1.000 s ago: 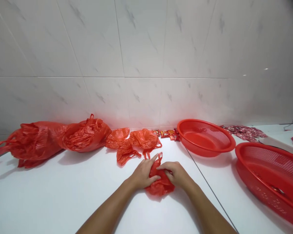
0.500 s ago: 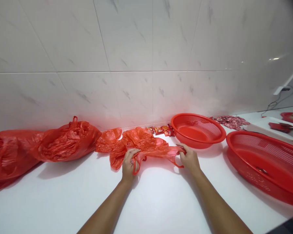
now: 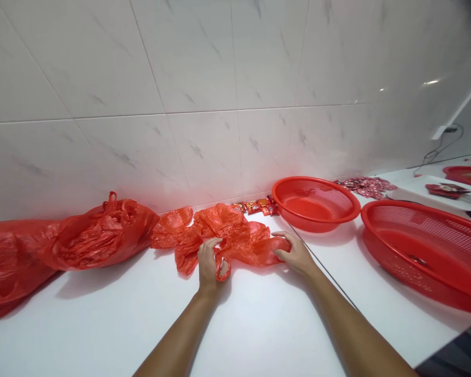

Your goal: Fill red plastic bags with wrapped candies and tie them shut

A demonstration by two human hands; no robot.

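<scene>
A thin, crumpled red plastic bag (image 3: pixel 249 248) lies spread on the white table between my hands. At its left end my left hand (image 3: pixel 209 266) has fingers curled round the plastic, with a handle loop at the fingertips. My right hand (image 3: pixel 295 253) is at the bag's other end, thumb and fingers apart around the edge of the plastic. Behind and to the left, more crumpled red bag plastic (image 3: pixel 172 225) adjoins this bag; I cannot tell where one ends and the other begins.
Large stuffed red bags (image 3: pixel 98 235) stand at the left. Small red packets (image 3: pixel 253 207) lie by the tiled wall. To the right are a round red basket (image 3: pixel 317 222) and a larger red basket (image 3: pixel 408 272). Farther right are a pile of packets (image 3: pixel 367 187) and a white tray (image 3: pixel 412 191).
The bag's right part has sunk from a stretched, lifted position to the table. My right hand's fingers have spread from a pinch. The view has shifted slightly.
</scene>
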